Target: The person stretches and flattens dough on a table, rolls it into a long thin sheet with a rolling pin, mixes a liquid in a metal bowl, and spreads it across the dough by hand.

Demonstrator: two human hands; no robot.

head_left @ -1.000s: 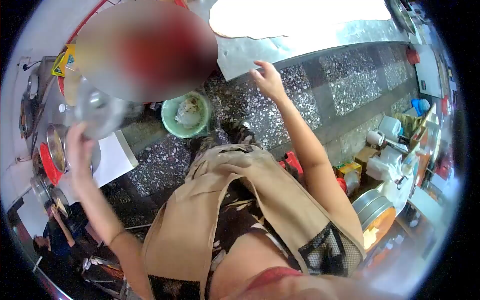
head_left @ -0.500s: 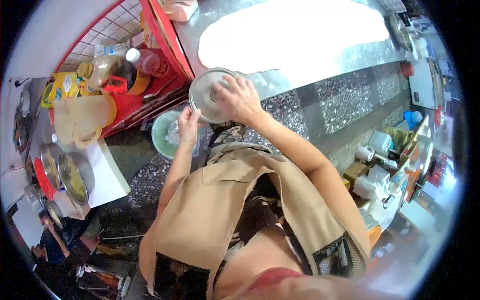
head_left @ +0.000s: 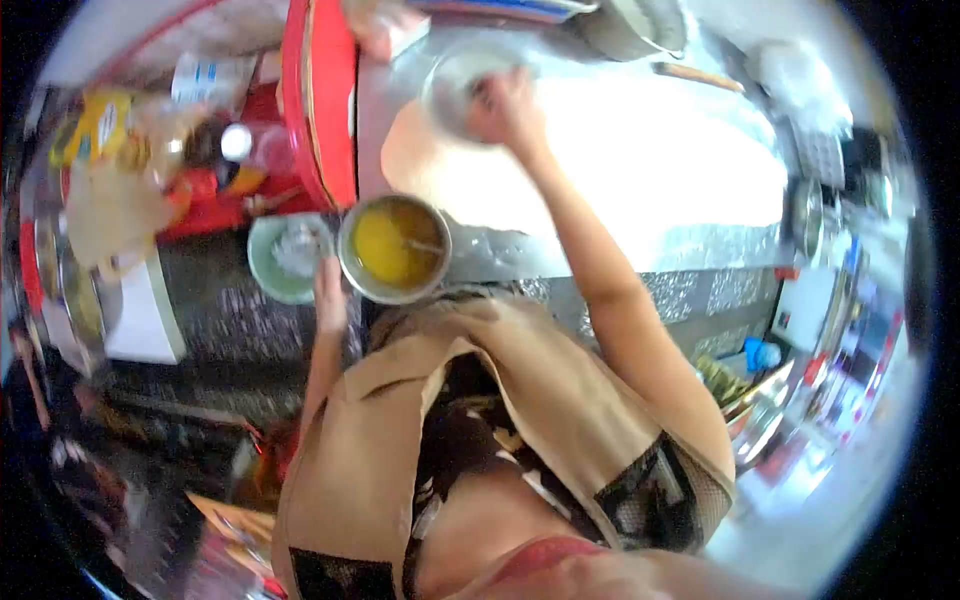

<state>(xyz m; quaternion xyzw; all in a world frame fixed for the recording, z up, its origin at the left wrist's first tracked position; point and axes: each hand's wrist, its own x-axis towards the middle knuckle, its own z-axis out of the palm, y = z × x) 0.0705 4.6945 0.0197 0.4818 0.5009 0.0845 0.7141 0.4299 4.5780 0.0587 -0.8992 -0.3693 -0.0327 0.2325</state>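
Observation:
My left hand (head_left: 331, 292) grips the left rim of a metal bowl (head_left: 446, 262) that holds yellow liquid (head_left: 387, 243) and what looks like a spoon handle. My right hand (head_left: 508, 105) is closed on the knob of a round glass lid (head_left: 455, 90), blurred by motion, over the upper left of the metal table (head_left: 500, 255). Beneath and to the right of the lid, a large pale sheet of dough (head_left: 640, 150) lies flat on the table.
A red shelf (head_left: 335, 110) with bottles and packets stands at the left. Below it is a green basin (head_left: 265, 270) with a plastic bag. A wooden stick (head_left: 700, 76) and a large pot (head_left: 635, 28) lie at the table's back. Part of another person's arm (head_left: 32, 380) shows far left.
The glass lid has moved up and away in my right hand, apart from my left hand. The bowl of yellow liquid now shows in my left hand. The view has shifted toward the table.

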